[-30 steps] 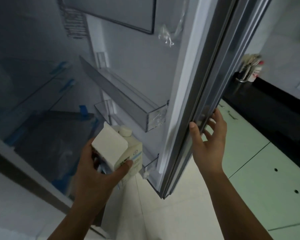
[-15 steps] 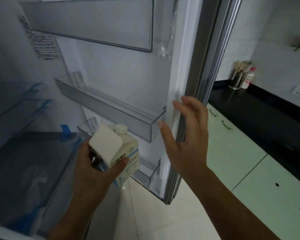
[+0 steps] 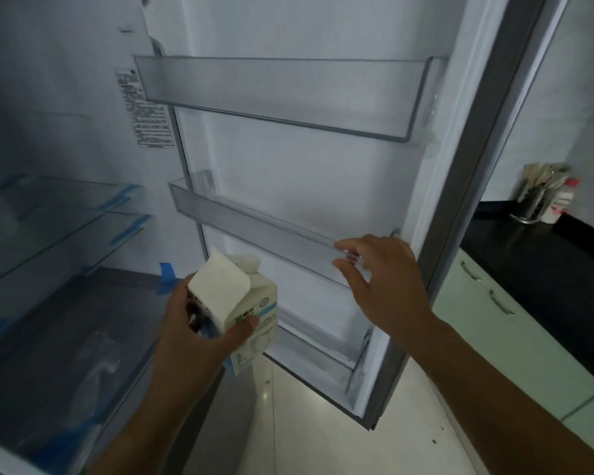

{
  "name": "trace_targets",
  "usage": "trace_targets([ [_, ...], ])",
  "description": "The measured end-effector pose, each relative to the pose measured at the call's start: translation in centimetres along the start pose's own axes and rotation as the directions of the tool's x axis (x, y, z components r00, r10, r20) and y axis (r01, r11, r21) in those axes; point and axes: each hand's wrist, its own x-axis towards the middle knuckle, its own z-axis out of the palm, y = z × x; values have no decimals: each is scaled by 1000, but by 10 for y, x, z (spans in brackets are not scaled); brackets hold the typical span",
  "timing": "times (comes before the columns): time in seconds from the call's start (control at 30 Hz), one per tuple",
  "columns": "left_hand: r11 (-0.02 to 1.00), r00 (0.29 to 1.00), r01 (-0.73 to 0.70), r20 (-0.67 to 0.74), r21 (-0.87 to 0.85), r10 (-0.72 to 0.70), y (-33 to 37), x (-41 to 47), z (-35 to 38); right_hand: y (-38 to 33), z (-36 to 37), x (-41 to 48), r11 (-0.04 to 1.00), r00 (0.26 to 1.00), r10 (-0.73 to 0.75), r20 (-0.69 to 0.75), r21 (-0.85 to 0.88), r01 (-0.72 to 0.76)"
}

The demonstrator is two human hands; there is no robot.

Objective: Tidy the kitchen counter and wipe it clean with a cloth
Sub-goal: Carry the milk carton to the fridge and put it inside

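My left hand (image 3: 192, 330) grips a white milk carton (image 3: 235, 305) with a round white cap, tilted, in front of the open fridge. The carton hangs below the middle door shelf (image 3: 264, 228) and above the bottom door shelf (image 3: 319, 354). My right hand (image 3: 381, 282) reaches across the inside of the fridge door (image 3: 306, 166), fingers loosely spread, fingertips at the right end of the middle shelf's clear rail. It holds nothing.
An upper door shelf (image 3: 288, 94) and glass shelves (image 3: 59, 217) inside the fridge stand bare. A black counter (image 3: 535, 255) at right carries a utensil holder (image 3: 537, 200) and a small white bottle (image 3: 561, 204). Pale green cabinets (image 3: 501, 323) run below it.
My right hand left the door's outer edge and moved left onto the inner side, to the middle shelf. The view rose. The carton stayed in my left hand.
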Motion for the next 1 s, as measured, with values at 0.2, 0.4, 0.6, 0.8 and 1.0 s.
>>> trace_targets([
  [0.2,1000,1000,3,1,0,-3,2,27,-7,8,-14,41,999,966,-14,258,-43,26],
  [0.4,1000,998,7,-70,2,-7,2,66,-20,-9,37,94,984,929,-39,368,-147,99],
  [0.6,1000,990,16,-140,-1,-16,-8,101,-40,2,86,118,989,972,-6,233,-141,40],
  [0.8,998,977,58,-205,-7,-58,-19,127,-61,10,88,127,988,978,-62,199,-124,88],
  [1.0,994,939,81,-341,66,-54,-9,133,-100,-41,129,170,960,922,-231,310,229,164],
])
